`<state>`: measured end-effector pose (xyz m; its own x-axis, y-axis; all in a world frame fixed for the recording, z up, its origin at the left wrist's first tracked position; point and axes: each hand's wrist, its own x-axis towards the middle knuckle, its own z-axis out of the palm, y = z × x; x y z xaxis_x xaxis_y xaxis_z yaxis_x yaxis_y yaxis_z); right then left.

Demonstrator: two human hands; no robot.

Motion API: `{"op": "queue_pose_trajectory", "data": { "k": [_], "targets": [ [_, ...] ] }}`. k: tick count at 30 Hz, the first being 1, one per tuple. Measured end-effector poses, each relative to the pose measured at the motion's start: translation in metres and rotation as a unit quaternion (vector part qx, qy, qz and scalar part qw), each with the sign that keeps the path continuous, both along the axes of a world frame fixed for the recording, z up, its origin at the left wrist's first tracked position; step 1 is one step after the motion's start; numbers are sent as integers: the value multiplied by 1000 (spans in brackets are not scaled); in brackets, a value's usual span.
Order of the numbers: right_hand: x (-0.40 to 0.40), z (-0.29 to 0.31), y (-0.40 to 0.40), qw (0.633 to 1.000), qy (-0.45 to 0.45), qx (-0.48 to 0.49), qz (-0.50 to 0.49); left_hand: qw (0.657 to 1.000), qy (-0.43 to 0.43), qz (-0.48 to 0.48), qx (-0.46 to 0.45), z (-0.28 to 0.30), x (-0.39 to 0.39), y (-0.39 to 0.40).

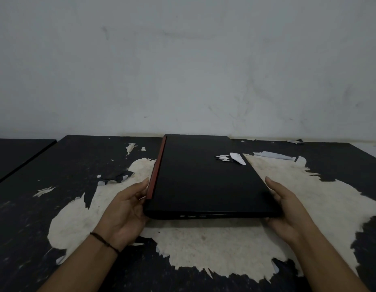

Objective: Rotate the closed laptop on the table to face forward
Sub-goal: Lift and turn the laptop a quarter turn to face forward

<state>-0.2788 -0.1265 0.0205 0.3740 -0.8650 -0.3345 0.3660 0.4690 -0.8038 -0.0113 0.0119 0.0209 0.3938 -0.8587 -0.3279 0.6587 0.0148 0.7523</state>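
A closed black laptop [204, 178] lies on the table with a short side, showing several ports, toward me. Its red hinge strip runs along the left edge and a silver logo sits near the right edge. My left hand [128, 211] presses against the near left corner, fingers along the red strip. My right hand [288, 209] holds the near right corner, fingers flat along the right edge. The near end looks slightly raised off the table.
The black table [56, 165] has a large worn pale patch [204, 245] under and around the laptop, with peeling flakes. A second dark table stands at far left [14, 154]. A grey wall rises just behind the laptop's far end.
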Motion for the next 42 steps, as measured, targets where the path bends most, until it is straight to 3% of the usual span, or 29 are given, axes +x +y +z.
{"op": "queue_pose_trajectory", "data": {
  "k": [13, 30, 36, 42],
  "targets": [
    [7, 0, 9, 994, 31, 11, 100, 1000, -17, -1, 24, -4, -1, 8],
    [14, -3, 26, 999, -6, -1, 31, 998, -3, -14, -69, -12, -3, 8],
    [19, 7, 41, 1000, 17, -23, -9, 993, 60, -5, -102, -10, -10, 13],
    [33, 10, 62, 998, 15, -45, -33, 979, 146, 89, -109, -3, -29, 15]
  ]
}}
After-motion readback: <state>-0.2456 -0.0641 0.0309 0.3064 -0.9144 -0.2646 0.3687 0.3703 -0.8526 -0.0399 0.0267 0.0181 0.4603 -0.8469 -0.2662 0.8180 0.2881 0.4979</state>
